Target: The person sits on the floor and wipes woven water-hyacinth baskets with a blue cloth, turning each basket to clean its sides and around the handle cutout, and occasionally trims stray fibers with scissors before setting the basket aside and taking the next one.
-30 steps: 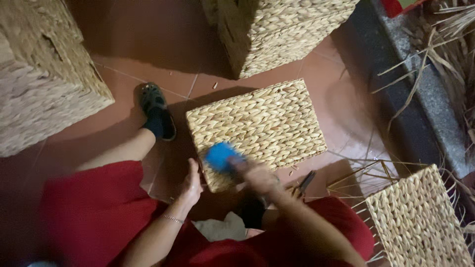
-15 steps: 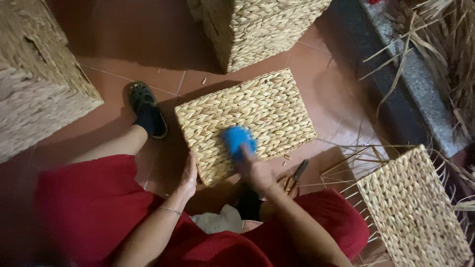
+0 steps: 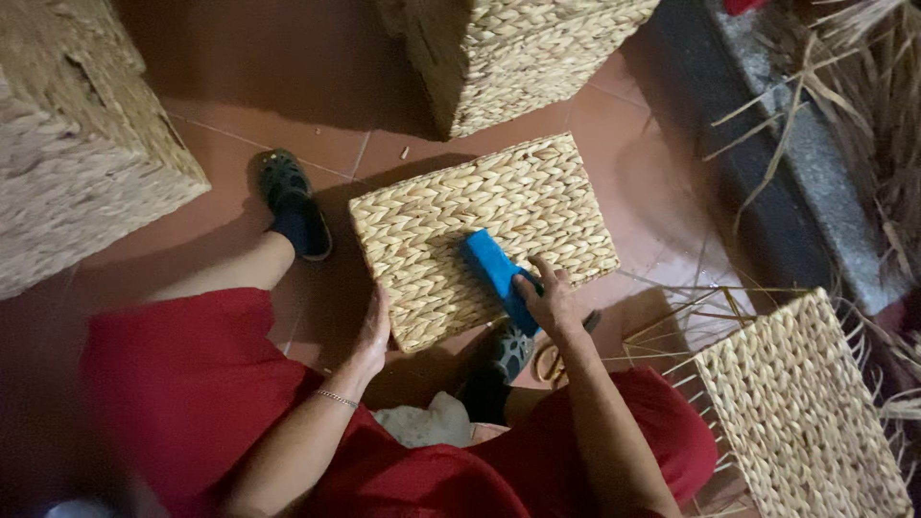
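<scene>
A red tiled floor [image 3: 240,77] carries several woven straw boxes. The largest woven box [image 3: 67,144] stands at the far left, another tall woven box [image 3: 518,48] at the top, and an unfinished basket [image 3: 801,403] with loose strands at the lower right. In the middle lies the flat woven box [image 3: 460,225], between the person's sandalled feet. The left hand [image 3: 371,334] rests flat, fingers extended, against its near left edge. The right hand [image 3: 549,299] is closed around the lower end of a blue block [image 3: 491,267], which lies pressed on the box's top face. Scissors [image 3: 552,357] lie on the floor just beside that wrist.
</scene>
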